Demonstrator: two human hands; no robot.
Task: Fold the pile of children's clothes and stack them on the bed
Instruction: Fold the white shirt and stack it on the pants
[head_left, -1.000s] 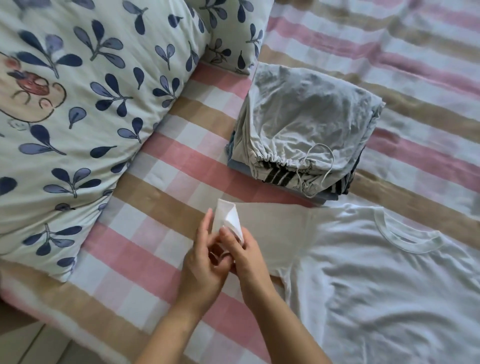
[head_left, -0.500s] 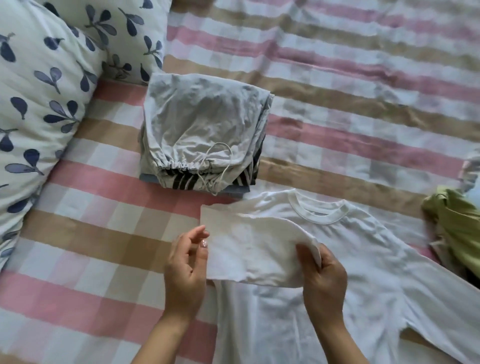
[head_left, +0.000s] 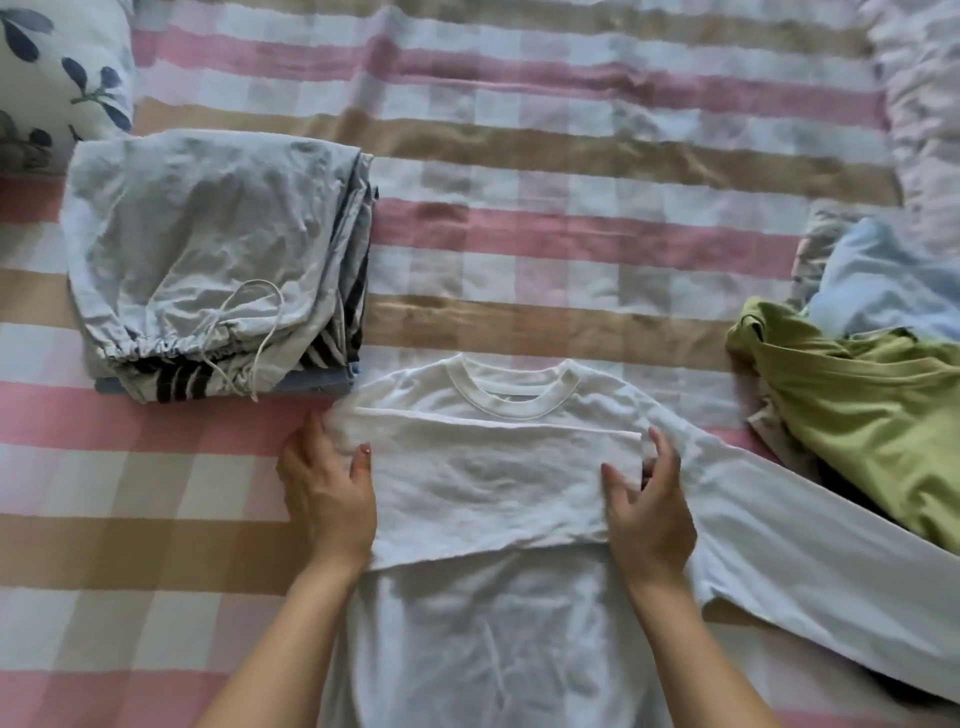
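The white shirt (head_left: 483, 623) lies flat by the bed's (head_left: 571, 249) near edge. The left hand (head_left: 324, 493) and right hand (head_left: 649, 504), both released, flatten its crossed sleeve (head_left: 488, 483). Lifting them carelessly could drag the fold askew.

The white shirt (head_left: 483, 623) in the near middle is soft, matt knit cloth with a ribbed collar, lightly creased, and the bed sheet (head_left: 571, 208) under it is matt woven cloth, faintly rumpled. The folded trousers (head_left: 208, 234) at left are thin, crinkled matt fabric with a smooth cord (head_left: 260, 332). The pillow (head_left: 62, 78) at far left is printed matt cloth, and the green garment (head_left: 857, 405) at right looks like soft, dull jersey.
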